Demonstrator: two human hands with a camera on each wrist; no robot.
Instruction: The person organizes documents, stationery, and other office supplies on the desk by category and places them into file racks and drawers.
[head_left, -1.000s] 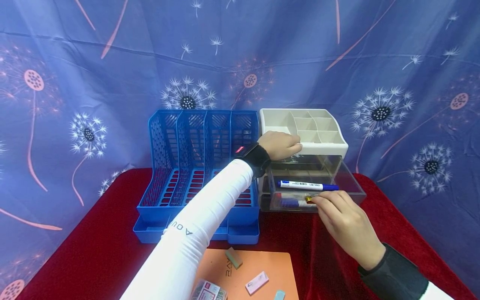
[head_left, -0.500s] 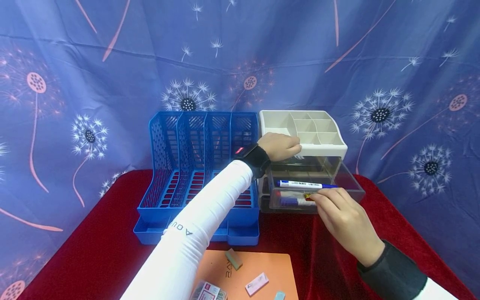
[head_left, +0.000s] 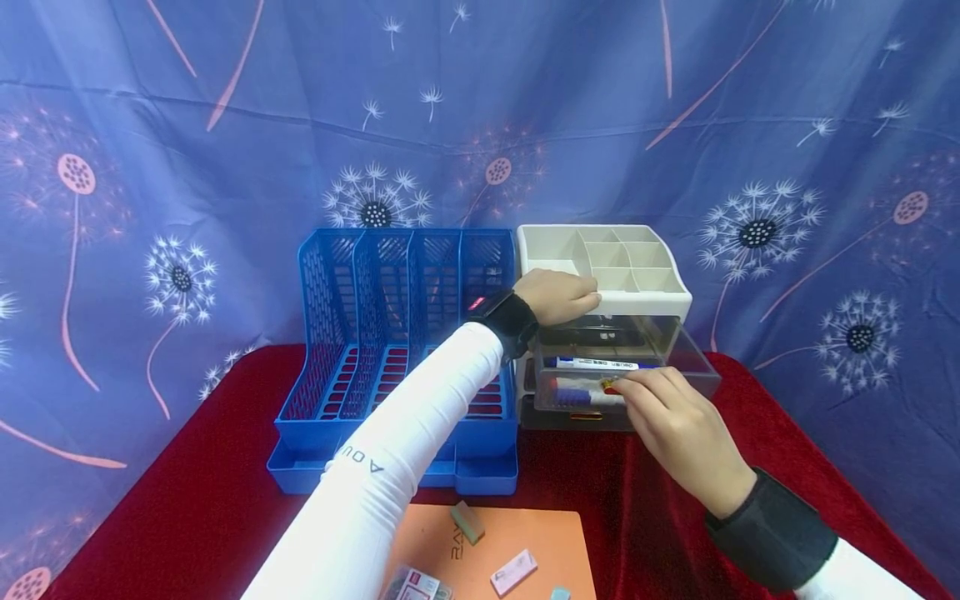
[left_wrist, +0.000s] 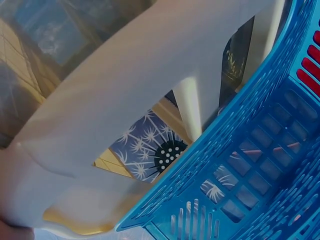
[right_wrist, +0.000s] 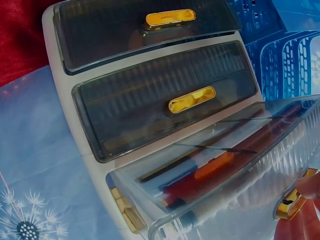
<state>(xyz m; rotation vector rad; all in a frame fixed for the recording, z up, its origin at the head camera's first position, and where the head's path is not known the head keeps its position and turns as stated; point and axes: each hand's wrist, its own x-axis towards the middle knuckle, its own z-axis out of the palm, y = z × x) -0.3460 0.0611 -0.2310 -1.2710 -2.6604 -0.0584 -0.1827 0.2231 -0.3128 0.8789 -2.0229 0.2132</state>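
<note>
My right hand (head_left: 678, 433) pinches the gold handle (head_left: 609, 387) on the front of a clear drawer (head_left: 693, 379), which stands partly out of a white desk organizer (head_left: 637, 302). Inside lie several whiteboard markers: a white one with blue ends (head_left: 600, 363) shows over the front, and others show through it. From the right wrist, the handle (right_wrist: 289, 206) sits between fingertips and thumb, and a red marker (right_wrist: 225, 172) lies in the drawer. My left hand (head_left: 555, 296) grips the organizer's front top edge at its left; in the left wrist view only a bit of it shows.
Left of the organizer stands a blue file rack (head_left: 405, 425). In front, an orange mat (head_left: 555, 533) bears a grey-green block (head_left: 467, 522), a pink eraser (head_left: 514, 572) and a clear box of small items (head_left: 420, 586). Two shut drawers, one dark (right_wrist: 165, 100), lie below the pulled-out one.
The drawer has slid partway back into the organizer, with my right hand moving along on its handle. A lower drawer's gold handle has come into sight. My left hand keeps its place.
</note>
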